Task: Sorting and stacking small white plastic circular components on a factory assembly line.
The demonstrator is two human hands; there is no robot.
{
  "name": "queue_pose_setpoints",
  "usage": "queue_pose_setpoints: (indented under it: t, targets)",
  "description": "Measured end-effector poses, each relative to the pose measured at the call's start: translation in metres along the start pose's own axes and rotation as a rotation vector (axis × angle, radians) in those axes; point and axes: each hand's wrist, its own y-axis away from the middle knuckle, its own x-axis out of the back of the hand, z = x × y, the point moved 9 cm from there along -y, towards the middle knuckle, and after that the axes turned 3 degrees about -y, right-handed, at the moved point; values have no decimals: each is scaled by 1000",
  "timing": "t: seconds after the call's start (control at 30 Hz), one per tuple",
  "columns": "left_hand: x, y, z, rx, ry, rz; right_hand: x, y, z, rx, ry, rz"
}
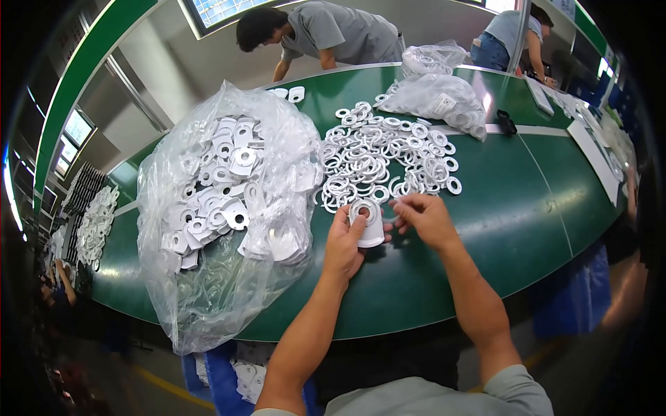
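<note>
My left hand [345, 243] is closed around a white plastic part [372, 234] with a round collar at one end and a flat rounded tab. Its thumb lies across the face of the part. Close by on the right, my right hand [424, 220] pinches a thin pale ring [390, 212] by its edge, partly hidden by the fingers. Just beyond both hands spreads a heap of loose white rings [368, 161]. To the left, similar white tabbed parts [223, 182] lie piled in a large opened clear plastic bag [229, 305].
The green table [506, 201] curves around me. At the back stand clear bags of rings [437, 97], with a small black object [506, 123] to their right. A white panel [595, 161] lies at the right edge. Two people [333, 35] work beyond the table.
</note>
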Motion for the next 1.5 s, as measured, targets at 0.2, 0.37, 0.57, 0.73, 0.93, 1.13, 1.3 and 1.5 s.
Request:
queue_pose_setpoints:
  t: [0.2,0.37,0.57,0.73,0.93,1.13,1.3,1.5]
  targets:
    - [11,4,-15,174,-180,79,23,0,-15,58,-105,180]
    - [7,6,-24,269,-162,12,1,0,-3,-8,-50,77]
    - [7,7,-26,294,-189,31,0,0,4,-56,22,88]
    - [3,7,-29,314,-171,-19,-2,1,5,-45,113,100]
    - [0,7,-28,298,-177,-52,-9,6,0,-52,137,104]
    - [0,6,-28,292,-199,-67,-6,7,-6,1,258,173]
    - [1,6,-25,266,-212,-54,-8,9,-6,-2,281,179]
    - [5,4,-22,212,-186,-45,-12,7,1,29,334,89]
